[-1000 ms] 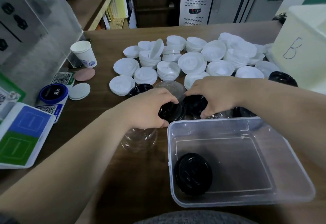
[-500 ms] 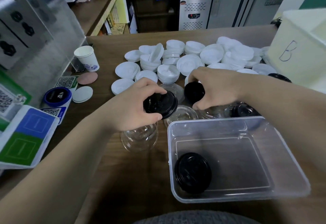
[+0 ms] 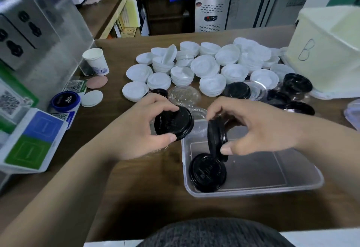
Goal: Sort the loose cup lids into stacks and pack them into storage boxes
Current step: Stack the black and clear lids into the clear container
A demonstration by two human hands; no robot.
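At the centre of the frame I see a black cup lid (image 3: 174, 121) in the left hand (image 3: 136, 130). The thumb is on its near rim and the curled fingers on its far rim, so the hand pinches it nearly flat above the wooden table (image 3: 136, 188). Just to its right, the right hand (image 3: 259, 128) pinches a second black lid (image 3: 216, 135) on edge, thumb below and fingers curled over the top. This one hangs over the left end of a clear storage box (image 3: 272, 186). Another black lid (image 3: 207, 171) lies in the box's lower left corner; I cannot tell whether the held lid touches it. Beyond the hands, clear lids (image 3: 184, 95) lie on the table. More loose black lids (image 3: 297, 85) sit at centre right. Stacks of white lids (image 3: 204, 65) spread across the upper middle. A pale box marked B (image 3: 327, 52) stands at upper right, and a paper cup (image 3: 95, 62) at upper left.
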